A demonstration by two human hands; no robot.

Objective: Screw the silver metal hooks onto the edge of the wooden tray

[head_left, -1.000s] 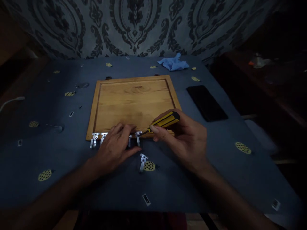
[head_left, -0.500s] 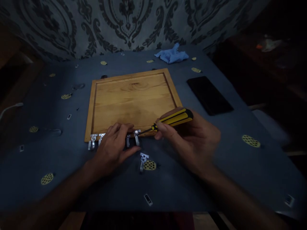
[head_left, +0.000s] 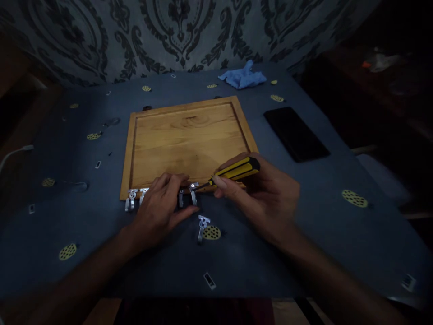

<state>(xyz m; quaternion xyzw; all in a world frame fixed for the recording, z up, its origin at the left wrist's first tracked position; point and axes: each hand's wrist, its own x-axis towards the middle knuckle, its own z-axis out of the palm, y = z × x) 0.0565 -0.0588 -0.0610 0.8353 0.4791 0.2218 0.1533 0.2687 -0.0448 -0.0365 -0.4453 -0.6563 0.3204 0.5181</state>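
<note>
A wooden framed board (head_left: 189, 135) lies on the table with several silver metal hooks along its near edge. My left hand (head_left: 160, 198) rests over that edge, covering part of the hook row, its fingers on the wood and its thumb stretched out below the hooks. In my right hand (head_left: 260, 194) is a yellow and black screwdriver (head_left: 238, 169), gripped by its handle and slanting down to the left. Its shaft reaches the rightmost hook (head_left: 193, 194) on the edge; whether the tip sits in a screw I cannot tell. A loose hook (head_left: 203, 228) lies just in front of the board.
A black phone-like slab (head_left: 296, 134) lies right of the board. Behind it is a crumpled blue cloth (head_left: 243, 76). The blue tablecloth (head_left: 304, 271) has a printed pineapple pattern. A white cable end (head_left: 27, 148) reaches in at the left, and a patterned curtain (head_left: 182, 36) hangs behind.
My right hand and the screwdriver handle have shifted left and slightly down, while the tip remains by the rightmost hook. My left hand is nearly unmoved.
</note>
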